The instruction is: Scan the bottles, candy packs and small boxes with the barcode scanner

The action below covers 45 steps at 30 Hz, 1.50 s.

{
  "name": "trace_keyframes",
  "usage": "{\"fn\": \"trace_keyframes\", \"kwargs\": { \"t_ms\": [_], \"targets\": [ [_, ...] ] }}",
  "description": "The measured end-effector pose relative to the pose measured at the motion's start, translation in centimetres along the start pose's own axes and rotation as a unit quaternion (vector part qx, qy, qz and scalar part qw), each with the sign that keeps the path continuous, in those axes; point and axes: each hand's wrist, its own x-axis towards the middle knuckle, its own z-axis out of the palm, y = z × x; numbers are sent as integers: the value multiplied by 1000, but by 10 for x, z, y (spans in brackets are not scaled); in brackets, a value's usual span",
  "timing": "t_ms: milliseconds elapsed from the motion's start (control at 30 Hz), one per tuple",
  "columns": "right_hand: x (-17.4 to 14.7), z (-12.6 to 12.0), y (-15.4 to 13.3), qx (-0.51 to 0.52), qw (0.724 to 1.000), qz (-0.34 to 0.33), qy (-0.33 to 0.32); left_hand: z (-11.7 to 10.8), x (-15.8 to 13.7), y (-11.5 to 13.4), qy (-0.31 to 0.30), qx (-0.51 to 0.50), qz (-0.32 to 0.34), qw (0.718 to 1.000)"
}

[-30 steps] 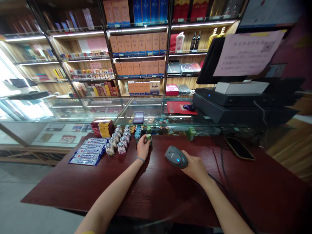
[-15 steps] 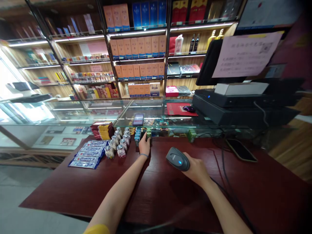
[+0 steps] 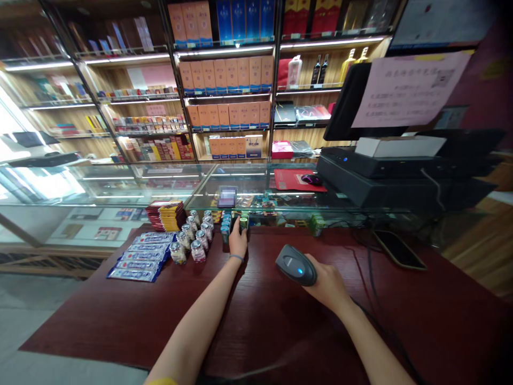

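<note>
Shop counter. The left hand (image 3: 238, 243) pinches a small green can (image 3: 243, 223) at the far table (image 3: 120, 315) edge, beside the blue cans (image 3: 226, 223); the can touches the row. The right hand (image 3: 329, 282) is wrapped around a scanner (image 3: 297, 265), raised, well apart from the can. Judged: this can appears handled; jars (image 3: 191, 235) and packets (image 3: 144, 255) lie untouched.

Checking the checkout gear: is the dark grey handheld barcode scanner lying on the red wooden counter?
No, the right hand holds the dark grey barcode scanner raised above the counter.
</note>
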Motion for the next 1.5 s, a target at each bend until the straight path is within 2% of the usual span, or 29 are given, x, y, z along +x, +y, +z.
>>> {"fn": "trace_keyframes", "kwargs": {
  "t_ms": [233,600,700,867,967,1033,1100,1200,1300,1400,1500],
  "targets": [
    [0,0,-1,-1,1000,12,-9,4,2,-4,-8,-36,-11,999],
    [0,0,1,2,1000,25,19,-1,2,4,-19,8,-19,1000],
    [1,-4,6,-1,998,43,38,-3,-2,9,-11,30,35,999],
    [4,-25,22,-16,987,129,95,3,-19,31,10,62,197,978],
    [2,-39,40,-26,975,187,114,29,-31,52,-67,54,245,966],
    [-2,-46,53,-26,968,220,120,58,-39,67,-129,41,255,958],
    [-6,-51,67,-24,957,254,135,94,-47,79,-164,21,251,954],
    [-12,-57,83,-6,942,294,163,147,-55,90,-186,-8,225,956],
    [-17,-63,93,23,930,320,178,187,-59,93,-194,-20,198,960],
    [-20,-67,99,40,922,330,198,209,-59,93,-190,-20,190,963],
    [-22,-67,102,47,921,319,221,217,-58,92,-182,-15,186,965]
  ]
}}
